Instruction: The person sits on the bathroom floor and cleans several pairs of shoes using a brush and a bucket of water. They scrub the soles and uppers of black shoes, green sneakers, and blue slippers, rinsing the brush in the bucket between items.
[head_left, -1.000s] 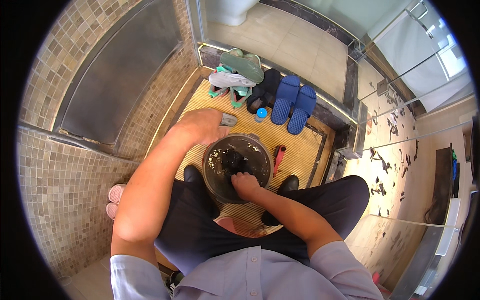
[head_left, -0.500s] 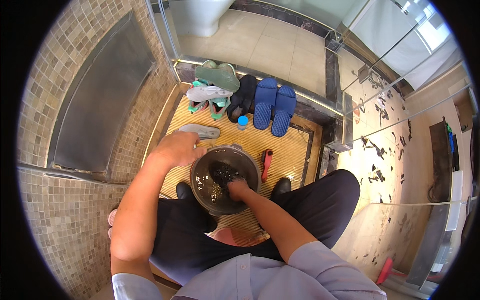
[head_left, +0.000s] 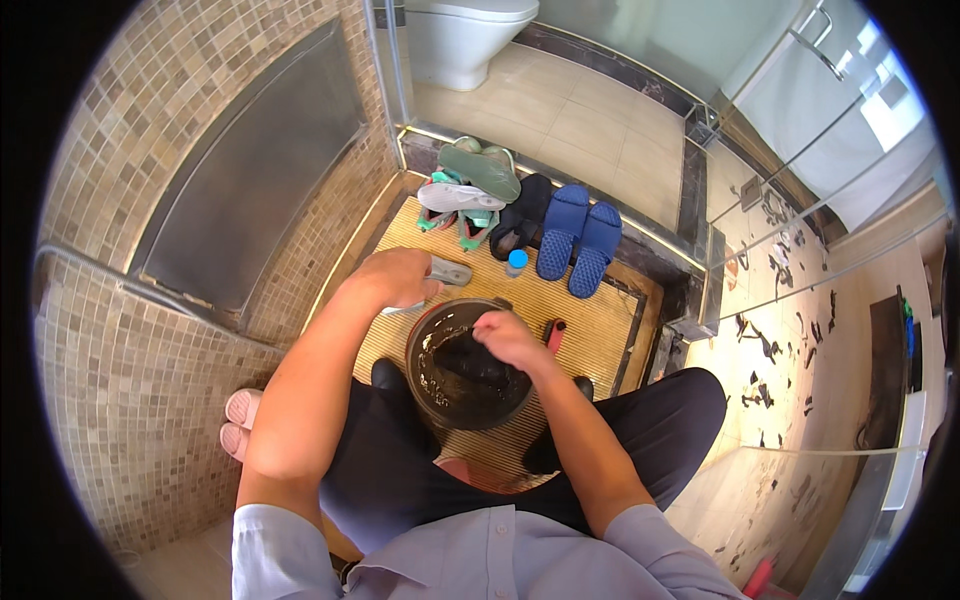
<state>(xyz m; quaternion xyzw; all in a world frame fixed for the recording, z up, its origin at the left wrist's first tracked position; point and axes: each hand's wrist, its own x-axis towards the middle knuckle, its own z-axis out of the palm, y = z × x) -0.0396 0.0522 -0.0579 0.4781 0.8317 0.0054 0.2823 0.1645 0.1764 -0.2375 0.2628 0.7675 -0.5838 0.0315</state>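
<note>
A dark round bucket [head_left: 420, 392] with water in it stands between my knees. My right hand [head_left: 510, 340] is over its right side, fingers pinched on the upper end of a dark, wet, shoe-like thing [head_left: 472, 358]; its exact kind is hard to make out. Beyond the bucket's left rim, my left hand [head_left: 400, 278] hangs with loosely bent fingers, apparently holding nothing. It partly covers a grey slipper or insole [head_left: 452, 271] on the ribbed mat [head_left: 620, 330]. A red brush-like tool [head_left: 555, 334] lies right of the bucket, partly hidden by my right hand.
Green-and-grey shoes [head_left: 480, 170] are piled by the raised sill, beside black sandals [head_left: 520, 215] and blue slippers [head_left: 580, 240]. A blue-capped bottle [head_left: 516, 262] stands before them. Pink slippers [head_left: 240, 420] lie left. Glass panels [head_left: 780, 290] border the right side.
My right hand has risen from the water toward the bucket's right rim, lifting the dark shoe-like thing. My left hand now covers more of the grey slipper. The whole view has shifted.
</note>
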